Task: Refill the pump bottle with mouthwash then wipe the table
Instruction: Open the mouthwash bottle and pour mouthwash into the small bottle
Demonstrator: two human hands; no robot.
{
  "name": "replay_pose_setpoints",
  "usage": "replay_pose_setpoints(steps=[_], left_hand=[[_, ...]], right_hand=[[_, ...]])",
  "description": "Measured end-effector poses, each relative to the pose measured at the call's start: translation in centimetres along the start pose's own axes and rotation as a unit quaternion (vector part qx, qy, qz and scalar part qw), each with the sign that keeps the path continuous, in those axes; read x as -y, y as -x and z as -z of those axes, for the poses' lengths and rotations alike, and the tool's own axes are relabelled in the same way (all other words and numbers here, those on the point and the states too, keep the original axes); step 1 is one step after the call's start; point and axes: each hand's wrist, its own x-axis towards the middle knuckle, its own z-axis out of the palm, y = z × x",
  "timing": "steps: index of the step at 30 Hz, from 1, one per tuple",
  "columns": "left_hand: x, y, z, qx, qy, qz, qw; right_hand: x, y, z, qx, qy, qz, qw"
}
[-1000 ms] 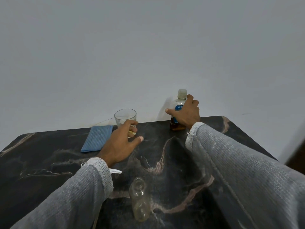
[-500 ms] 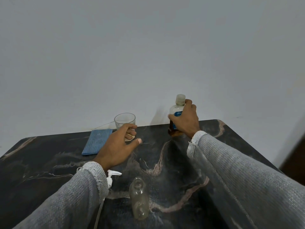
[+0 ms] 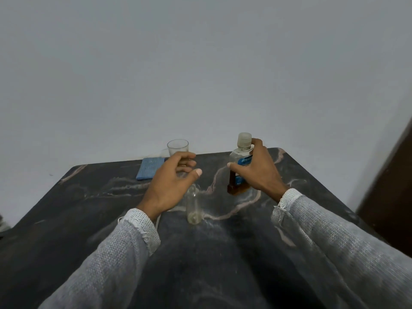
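Dark marbled surface (image 3: 89, 208) fills the lower frame, wall behind it. At the surface's 12 o'clock edge lies the blue cloth (image 3: 148, 168), with the empty glass (image 3: 178, 148) just beside it toward 1 o'clock. At 2 o'clock from the middle, the mouthwash bottle (image 3: 242, 157) is capped and looks lifted clear of the surface, brown liquid low in it. Dead centre stands the small clear pump bottle (image 3: 194, 208), open-necked, pump off; a thin white piece shows just at its 9 o'clock, under the left wrist.

To do this well, I'd say: get the cap off first, steady the little bottle at its base, and pour slowly, because that neck is narrow and spills mean more wiping.

Right hand (image 3: 259, 172) wraps the mouthwash bottle, thumb across the label, fingers behind, wrist angled inward. Left hand (image 3: 172, 181) hovers above the pump bottle's neck, fingers curled and loosely spread, gripping nothing.
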Motion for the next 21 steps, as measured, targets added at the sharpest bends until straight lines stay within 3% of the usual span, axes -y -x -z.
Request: replay_pose_setpoints(steps=[11,21], left_hand=[[0.3,11.0,-5.7,0.064,0.04,0.053,0.996],[2.5,12.4,-10.7,0.091,0.076,0.085,0.989]], right_hand=[[0.8,12.8,0.5,0.021,-0.036,0.025,0.999],[0.6,15.8,-0.1,0.014,-0.032,0.058,0.998]])
